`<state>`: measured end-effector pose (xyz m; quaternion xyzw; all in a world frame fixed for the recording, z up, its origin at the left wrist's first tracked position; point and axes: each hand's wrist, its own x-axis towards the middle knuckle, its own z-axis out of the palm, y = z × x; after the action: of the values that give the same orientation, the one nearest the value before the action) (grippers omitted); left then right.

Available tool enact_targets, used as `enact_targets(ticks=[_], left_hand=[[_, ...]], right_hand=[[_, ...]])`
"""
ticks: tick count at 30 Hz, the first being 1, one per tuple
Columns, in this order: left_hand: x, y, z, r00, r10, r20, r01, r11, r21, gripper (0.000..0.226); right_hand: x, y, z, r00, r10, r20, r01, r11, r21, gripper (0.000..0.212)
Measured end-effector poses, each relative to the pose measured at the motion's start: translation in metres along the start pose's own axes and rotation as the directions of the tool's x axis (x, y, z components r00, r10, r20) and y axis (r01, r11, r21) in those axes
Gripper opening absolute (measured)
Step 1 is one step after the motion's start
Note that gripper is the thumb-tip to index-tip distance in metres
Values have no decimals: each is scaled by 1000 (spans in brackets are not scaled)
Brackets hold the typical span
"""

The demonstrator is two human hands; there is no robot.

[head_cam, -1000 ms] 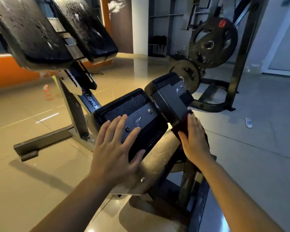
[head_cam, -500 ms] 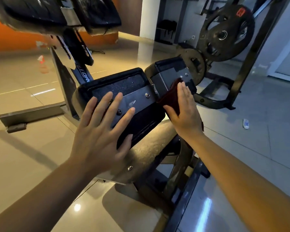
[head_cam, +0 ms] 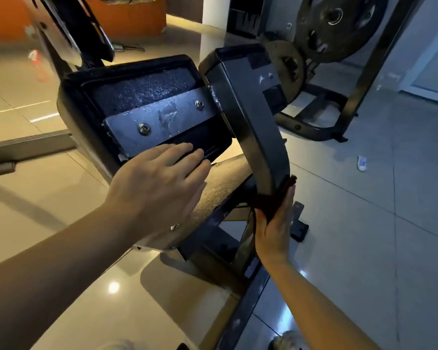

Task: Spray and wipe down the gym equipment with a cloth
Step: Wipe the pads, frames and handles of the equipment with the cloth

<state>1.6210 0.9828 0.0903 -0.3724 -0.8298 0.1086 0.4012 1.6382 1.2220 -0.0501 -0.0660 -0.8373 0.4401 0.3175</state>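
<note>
A black pad with a bolted metal plate point(head_cam: 159, 117) sits at centre, its surface wet with droplets. My left hand point(head_cam: 159, 183) rests flat on the pad's lower edge, fingers straight. To the right a grey steel frame bar point(head_cam: 253, 117) curves down from the pad. My right hand point(head_cam: 276, 223) presses a dark red cloth point(head_cam: 276, 198) against the lower part of that bar with straight fingers; the thumb is hidden behind the cloth.
A rack with black weight plates point(head_cam: 336, 24) stands at the back right. The machine's base bar point(head_cam: 28, 145) runs along the tiled floor at left. A small white object point(head_cam: 362, 162) lies on the floor at right. An orange wall point(head_cam: 5, 13) is behind.
My right hand has slid the cloth down the frame bar from near the pad to its lower curve. My left hand has moved down to the pad's bottom edge. The view has moved closer.
</note>
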Motion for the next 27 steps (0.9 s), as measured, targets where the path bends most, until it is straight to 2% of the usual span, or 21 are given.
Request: enact_targets(ticks=[4,7,11,13,16,18,20,23,25,27], left_hand=[[-1,0,1,1000,10,-6,-10,1000,7,40],[-2,1,2,1000,14,-21,-14,1000,2,38],[-1,1,1,995,7,-99,-9,1000,-21,32],[-1,2,1,993,7,-121,-12,999,-38,31],[-1,2,1,992,6,-127,-12,999,-43,30],[-1,2,1,993,5,-122,-11,999,-47,30],[-2,3,0,994,4,-109,-9,999,-45,30],[1,2,-4,998,-6,-62,3,999,-48,30],[-2,6,-6,999,-19,-36,17,998,-68,32],[-13,23,-5,999,36,-33,-40,991,-131,35]], right_hand=[[-14,7,2,990,131,49,-129,991,-37,82],[-15,-2,-2,990,133,49,-130,989,-72,79],[5,-35,-14,999,47,24,-43,988,-148,72],[28,-54,-21,998,-48,49,58,976,-212,72],[73,-94,-27,961,-198,194,257,897,-360,70],[101,-121,-27,933,-195,302,319,838,-443,73],[119,-135,-23,924,-166,346,325,817,-477,78],[114,-121,-14,928,-221,300,328,866,-377,80],[101,-101,-9,929,-308,203,357,890,-284,77],[90,-80,-5,918,-390,75,395,879,-267,74]])
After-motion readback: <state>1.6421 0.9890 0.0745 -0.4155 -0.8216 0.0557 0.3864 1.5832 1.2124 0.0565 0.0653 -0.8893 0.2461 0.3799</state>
